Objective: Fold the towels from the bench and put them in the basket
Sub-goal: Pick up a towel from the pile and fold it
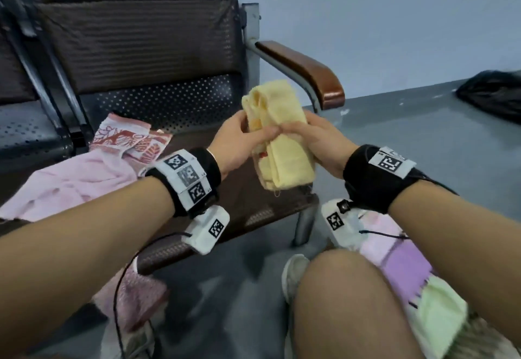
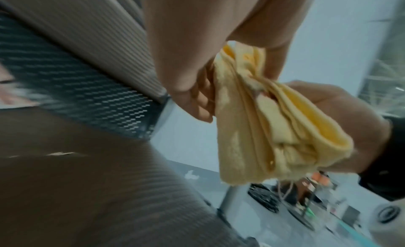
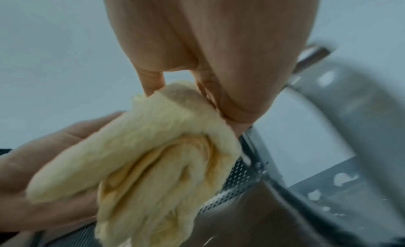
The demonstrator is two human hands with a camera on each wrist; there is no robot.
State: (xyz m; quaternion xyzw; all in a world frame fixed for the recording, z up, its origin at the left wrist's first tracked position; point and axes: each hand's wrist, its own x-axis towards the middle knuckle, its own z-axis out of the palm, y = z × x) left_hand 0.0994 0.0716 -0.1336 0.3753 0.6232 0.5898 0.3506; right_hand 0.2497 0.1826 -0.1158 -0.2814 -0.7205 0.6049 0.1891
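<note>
A folded yellow towel (image 1: 277, 136) stands upright between both hands above the bench seat (image 1: 197, 144). My left hand (image 1: 239, 139) grips its left side, thumb across the front. My right hand (image 1: 315, 136) grips its right side, fingers curled round it. In the left wrist view the yellow towel (image 2: 274, 122) shows its stacked layers below my left hand (image 2: 197, 101), with the right hand (image 2: 342, 112) behind it. The right wrist view shows the yellow towel (image 3: 153, 155) under my right hand (image 3: 219, 101). A pink towel (image 1: 70, 184) and a red-patterned towel (image 1: 127, 139) lie on the bench at the left.
The bench has a brown armrest (image 1: 307, 68) at the right and a metal leg (image 1: 304, 223). Folded purple and green towels (image 1: 417, 279) lie low at the right behind my knee (image 1: 338, 302). A pink cloth (image 1: 132, 296) hangs at the bench front. A black bag (image 1: 493, 96) sits on the floor.
</note>
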